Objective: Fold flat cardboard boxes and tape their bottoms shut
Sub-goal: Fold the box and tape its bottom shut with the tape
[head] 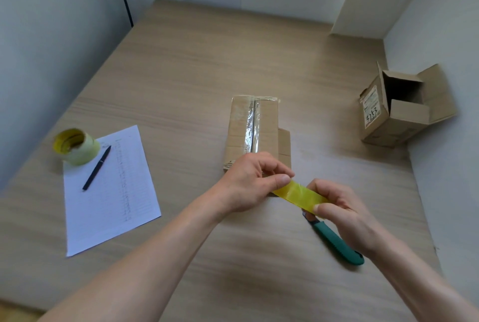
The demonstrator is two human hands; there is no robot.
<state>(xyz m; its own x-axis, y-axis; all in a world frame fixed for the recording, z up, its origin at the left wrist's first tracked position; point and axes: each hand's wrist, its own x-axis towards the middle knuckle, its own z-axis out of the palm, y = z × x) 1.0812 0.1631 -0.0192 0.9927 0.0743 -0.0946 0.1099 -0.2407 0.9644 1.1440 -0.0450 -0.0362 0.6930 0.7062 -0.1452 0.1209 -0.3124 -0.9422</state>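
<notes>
A short strip of yellow tape (300,195) is pinched taut between left hand (250,181) and right hand (339,207), just before the folded brown cardboard box (252,129) on the bench (181,75). It should be centred over the seam and pressed flat.

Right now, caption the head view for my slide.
Both hands, left hand and right hand, pinch a yellow tape strip near the cardboard box.

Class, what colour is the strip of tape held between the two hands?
Yellow, see-through; the head view shows the strip best.
</notes>
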